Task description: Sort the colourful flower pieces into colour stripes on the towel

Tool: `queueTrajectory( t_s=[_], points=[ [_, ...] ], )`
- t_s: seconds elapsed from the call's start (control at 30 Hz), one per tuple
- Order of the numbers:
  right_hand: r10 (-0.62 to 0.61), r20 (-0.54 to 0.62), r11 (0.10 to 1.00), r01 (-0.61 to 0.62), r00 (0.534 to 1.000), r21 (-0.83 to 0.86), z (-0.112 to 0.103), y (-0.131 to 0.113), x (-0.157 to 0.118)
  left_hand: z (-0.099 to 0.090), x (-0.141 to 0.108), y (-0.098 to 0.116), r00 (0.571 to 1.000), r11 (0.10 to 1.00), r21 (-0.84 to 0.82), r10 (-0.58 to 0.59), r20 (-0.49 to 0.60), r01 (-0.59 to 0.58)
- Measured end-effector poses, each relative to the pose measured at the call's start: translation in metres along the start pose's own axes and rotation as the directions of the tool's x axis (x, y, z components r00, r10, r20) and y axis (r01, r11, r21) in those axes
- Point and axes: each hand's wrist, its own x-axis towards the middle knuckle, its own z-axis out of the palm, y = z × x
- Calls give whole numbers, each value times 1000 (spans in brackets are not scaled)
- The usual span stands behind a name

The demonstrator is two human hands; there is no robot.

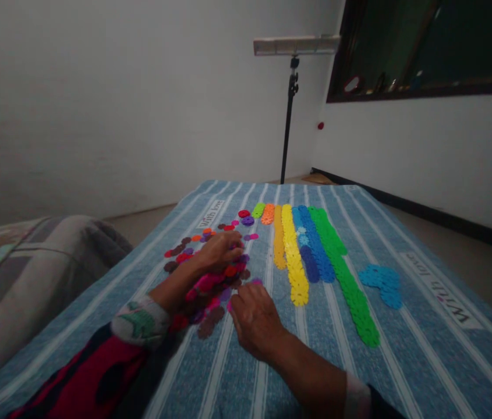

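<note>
My left hand (220, 251) reaches over a loose pile of pink, red, purple and brown discs (204, 298), its fingers bent down and slightly blurred. At the pile's right edge my right hand (254, 317) has curled fingers beside a purple disc; whether a disc is pinched there is hidden. To the right, discs lie in colour strips: orange-yellow (279, 238), yellow (294, 262), blue (315, 250) and a long green one (353, 285). Short lime (258, 210) and orange (268, 213) groups sit farther back.
A striped blue cloth (246, 384) covers the table. Light blue discs (383, 279) lie right of the green strip. A grey covered form (53, 273) stands at the left, and a lamp on a black stand (288, 116) rises behind the table.
</note>
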Motion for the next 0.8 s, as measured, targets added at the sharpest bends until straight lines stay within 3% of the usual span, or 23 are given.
queueTrajectory(
  t_s=[0.07,0.13,0.17,0.23,0.3,0.37,0.6,0.8],
  points=[
    [-7,2,1000,7,1000,9,0,0,-1,-12,-28,-30,982,986,-66,-157,-103,150],
    [-12,1,1000,12,1000,23,-1,1,-2,-19,-55,-57,926,941,-152,-327,-187,302],
    [-13,1,999,13,1000,32,-1,1,-3,-21,-68,-68,881,904,-199,-417,-223,378],
    [-16,1,998,16,1000,53,0,1,-4,-20,-89,-85,752,820,-282,-570,-332,498],
    [-19,-1,997,19,1000,78,0,2,-6,-17,-104,-93,629,753,-334,-657,-415,567],
    [-21,-13,996,22,1000,88,0,3,-6,-13,-113,-95,576,725,-359,-687,-444,588],
    [83,-15,997,-83,996,3,-4,12,-9,-6,-118,-92,617,719,-418,-693,-372,555],
    [147,-11,988,-147,989,-43,4,14,-15,-1,-122,-98,616,706,-457,-702,-357,540]
  ],
)
